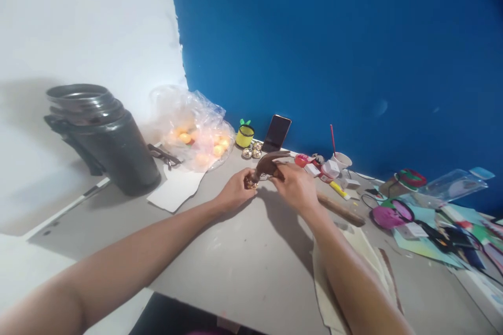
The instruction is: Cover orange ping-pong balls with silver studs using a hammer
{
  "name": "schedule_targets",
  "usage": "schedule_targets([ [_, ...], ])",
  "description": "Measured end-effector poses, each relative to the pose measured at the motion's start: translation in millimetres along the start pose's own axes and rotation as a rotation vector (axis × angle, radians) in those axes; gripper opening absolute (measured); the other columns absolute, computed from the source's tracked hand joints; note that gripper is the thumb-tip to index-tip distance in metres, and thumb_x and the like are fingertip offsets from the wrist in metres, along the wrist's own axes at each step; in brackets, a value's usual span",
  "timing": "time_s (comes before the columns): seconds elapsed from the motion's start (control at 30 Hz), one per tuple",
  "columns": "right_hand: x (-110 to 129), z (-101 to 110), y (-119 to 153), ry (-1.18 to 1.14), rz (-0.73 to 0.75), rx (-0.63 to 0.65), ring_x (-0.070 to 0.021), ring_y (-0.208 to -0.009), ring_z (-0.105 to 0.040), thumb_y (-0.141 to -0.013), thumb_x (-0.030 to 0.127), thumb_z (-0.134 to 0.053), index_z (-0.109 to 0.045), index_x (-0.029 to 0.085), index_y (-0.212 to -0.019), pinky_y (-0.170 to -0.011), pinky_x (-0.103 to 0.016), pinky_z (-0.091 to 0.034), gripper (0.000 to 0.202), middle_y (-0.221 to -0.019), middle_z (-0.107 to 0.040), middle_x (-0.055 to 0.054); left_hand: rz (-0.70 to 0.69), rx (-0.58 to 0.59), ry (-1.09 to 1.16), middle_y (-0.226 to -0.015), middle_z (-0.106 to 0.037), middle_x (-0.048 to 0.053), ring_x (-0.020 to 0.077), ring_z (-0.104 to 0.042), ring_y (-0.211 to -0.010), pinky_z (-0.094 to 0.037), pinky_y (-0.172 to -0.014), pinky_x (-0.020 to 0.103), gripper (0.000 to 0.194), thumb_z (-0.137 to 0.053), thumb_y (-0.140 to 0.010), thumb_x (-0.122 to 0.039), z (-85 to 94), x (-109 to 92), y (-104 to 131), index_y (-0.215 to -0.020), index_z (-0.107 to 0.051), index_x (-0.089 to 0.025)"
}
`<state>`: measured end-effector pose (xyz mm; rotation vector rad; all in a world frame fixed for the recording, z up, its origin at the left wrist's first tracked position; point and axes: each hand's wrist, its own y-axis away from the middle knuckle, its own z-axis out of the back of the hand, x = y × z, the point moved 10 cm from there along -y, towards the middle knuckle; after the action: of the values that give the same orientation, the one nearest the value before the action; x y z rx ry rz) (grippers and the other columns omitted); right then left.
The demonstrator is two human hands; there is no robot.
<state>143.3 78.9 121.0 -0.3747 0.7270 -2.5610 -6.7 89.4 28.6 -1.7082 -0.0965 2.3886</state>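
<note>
My left hand (pixel 237 189) is closed, its fingers around a small shiny gold ball (pixel 250 183) low over the table. My right hand (pixel 294 184) wraps round a claw hammer near its dark brown head (pixel 271 161). The hammer's wooden handle (pixel 343 211) sticks out to the right behind my wrist. One end of the head is at the gold ball; whether they touch I cannot tell. Several more gold balls (pixel 257 153) sit just beyond my hands, beside a yellow mesh cup (pixel 244 136).
A big dark flask (pixel 113 141) without a lid stands left, near glasses (pixel 163 154), white paper (pixel 175 188) and plastic bags of orange fruit (pixel 200 141). A phone (pixel 277 133) leans on the blue wall. Clutter, a paper cup (pixel 341 160) and a beige cloth (pixel 365 251) lie right.
</note>
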Motion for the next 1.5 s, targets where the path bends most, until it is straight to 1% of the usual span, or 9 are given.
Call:
schedule_targets([
  [0.1, -18, -6, -3, -0.074, -0.112, 0.054, -0.0205, -0.072, -0.063, -0.084, 0.027, -0.072, -0.066, 0.023, -0.085, -0.059, -0.029, -0.034, 0.007, -0.080, -0.072, -0.002, 0.064, 0.035, 0.076, -0.075, -0.061, -0.002, 0.0129, -0.054, -0.064, -0.042, -0.057, 0.024, 0.026, -0.068, -0.069, -0.023, -3.0, 5, 0, -0.094, -0.061, -0.018],
  [0.23, -65, -9, -3, -0.146, -0.335, 0.020, -0.0214, -0.075, -0.066, -0.080, 0.030, -0.074, -0.063, 0.022, -0.109, -0.061, -0.028, -0.037, 0.031, -0.085, -0.073, -0.003, 0.115, 0.079, 0.225, -0.072, -0.060, -0.003, 0.0097, -0.051, -0.053, -0.039, -0.048, 0.022, 0.038, -0.068, -0.070, -0.025, -6.2, 10, 0, -0.106, -0.059, -0.017],
  [0.4, -115, -50, 6, -0.230, -0.439, 0.300, -0.0213, -0.078, -0.066, -0.072, 0.030, -0.079, -0.064, 0.021, -0.107, -0.065, -0.028, -0.041, 0.039, -0.086, -0.072, -0.002, 0.145, 0.070, 0.267, -0.079, -0.061, -0.002, 0.0084, -0.049, -0.053, -0.040, -0.051, 0.022, 0.047, -0.062, -0.068, -0.019, -2.8, 13, 0, -0.114, -0.058, -0.018],
  [0.5, -129, -67, 14, -0.271, -0.448, 0.423, -0.0198, -0.072, -0.064, -0.071, 0.030, -0.079, -0.067, 0.020, -0.105, -0.062, -0.028, -0.040, 0.037, -0.081, -0.071, -0.002, 0.158, 0.063, 0.221, -0.070, -0.056, -0.005, 0.0086, -0.045, -0.053, -0.036, -0.051, 0.022, 0.041, -0.063, -0.071, -0.022, -1.1, 13, -1, -0.111, -0.060, -0.018],
  [0.67, -120, -75, 18, -0.233, -0.403, 0.522, -0.0163, -0.073, -0.061, -0.074, 0.030, -0.077, -0.071, 0.020, -0.099, -0.063, -0.026, -0.037, 0.027, -0.085, -0.070, -0.001, 0.174, 0.086, 0.294, -0.060, -0.047, -0.005, 0.0092, -0.038, -0.050, -0.028, -0.049, 0.023, 0.029, -0.059, -0.084, -0.037, -5.1, 13, -2, -0.104, -0.062, -0.017],
  [0.93, -104, -71, 13, 0.094, -0.320, 0.545, -0.0207, -0.089, -0.062, -0.080, 0.030, -0.071, -0.071, 0.022, -0.084, -0.066, -0.028, -0.034, 0.010, -0.090, -0.072, -0.005, 0.162, 0.134, 0.168, -0.055, -0.045, -0.006, 0.0104, -0.038, -0.051, -0.027, -0.050, 0.023, 0.034, -0.062, -0.081, -0.038, -7.2, 9, -2, -0.105, -0.067, -0.015],
  [1.13, -103, -72, 16, 0.035, -0.347, 0.538, -0.0221, -0.093, -0.065, -0.081, 0.034, -0.072, -0.073, 0.022, -0.096, -0.070, -0.029, -0.039, 0.019, -0.100, -0.074, -0.005, 0.154, 0.038, 0.316, -0.064, -0.052, -0.002, 0.0090, -0.039, -0.050, -0.027, -0.047, 0.023, 0.033, -0.061, -0.081, -0.041, -0.1, 15, -6, -0.100, -0.063, -0.014],
  [1.3, -105, -62, 12, -0.061, -0.415, 0.432, -0.0230, -0.095, -0.067, -0.089, 0.045, -0.066, -0.075, 0.023, -0.107, -0.073, -0.029, -0.043, 0.030, -0.103, -0.076, -0.006, 0.197, -0.042, 0.466, -0.060, -0.049, -0.004, 0.0081, -0.033, -0.046, -0.022, -0.045, 0.022, 0.030, -0.060, -0.078, -0.041, 5.4, 23, -8, -0.096, -0.060, -0.017],
  [1.5, -103, -59, 9, -0.054, -0.426, 0.264, -0.0214, -0.088, -0.066, -0.094, 0.037, -0.060, -0.076, 0.024, -0.096, -0.072, -0.028, -0.041, 0.021, -0.094, -0.076, -0.004, 0.053, -0.189, -0.012, -0.069, -0.062, 0.000, 0.0145, -0.053, -0.065, -0.041, -0.060, 0.025, 0.017, -0.062, -0.072, -0.035, 35.4, 10, -13, -0.075, -0.065, -0.018],
])
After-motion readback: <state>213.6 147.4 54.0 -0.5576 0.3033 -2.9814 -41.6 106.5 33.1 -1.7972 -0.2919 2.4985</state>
